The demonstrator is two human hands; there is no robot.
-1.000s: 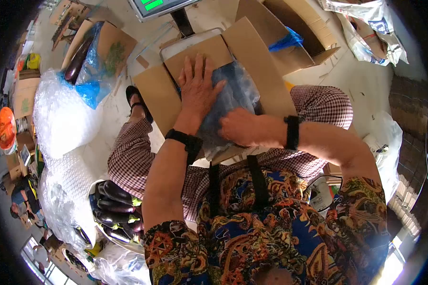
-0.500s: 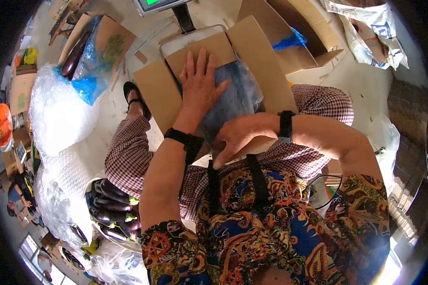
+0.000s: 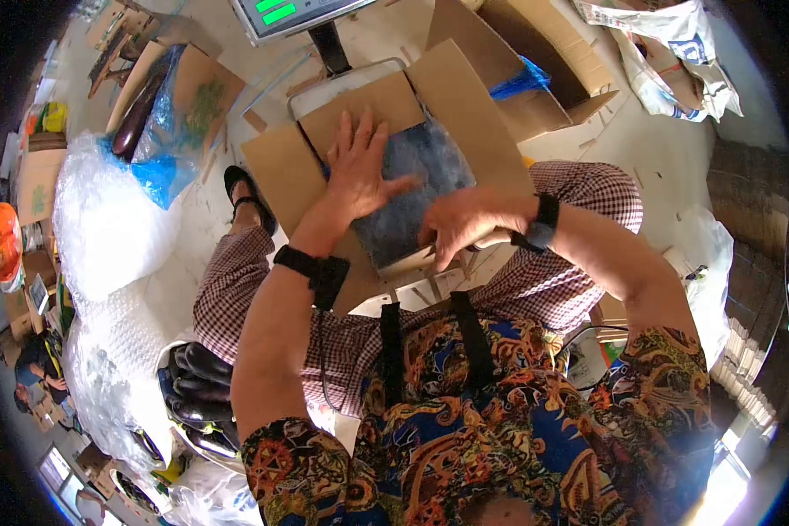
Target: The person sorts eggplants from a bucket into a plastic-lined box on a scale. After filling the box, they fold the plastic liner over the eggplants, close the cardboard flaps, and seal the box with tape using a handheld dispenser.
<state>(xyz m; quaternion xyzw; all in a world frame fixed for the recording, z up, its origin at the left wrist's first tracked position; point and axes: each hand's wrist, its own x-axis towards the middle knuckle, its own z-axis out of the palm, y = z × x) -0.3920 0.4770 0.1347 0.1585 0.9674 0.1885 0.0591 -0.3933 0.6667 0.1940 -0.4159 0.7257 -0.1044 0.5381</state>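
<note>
Between my knees a cardboard box sits on the platform of a scale, its side flaps folded outward. Inside it, bluish plastic sheeting covers the contents, which I cannot make out. My left hand lies over the far flap and the plastic, fingers stretched out and thumb apart. At the near right edge of the box, my right hand has bent fingers pointing down, with thumb and fingers apart. It looks slightly blurred and touches the plastic or the box rim.
The scale's display stands beyond the box. An open carton with blue plastic is at the upper right. Another carton holds an eggplant. More eggplants lie in a container by my left knee, beside white bubble wrap.
My right hand has shifted right and away from the near middle of the box, uncovering more plastic and the near edge. My left hand stays on the far flap.
</note>
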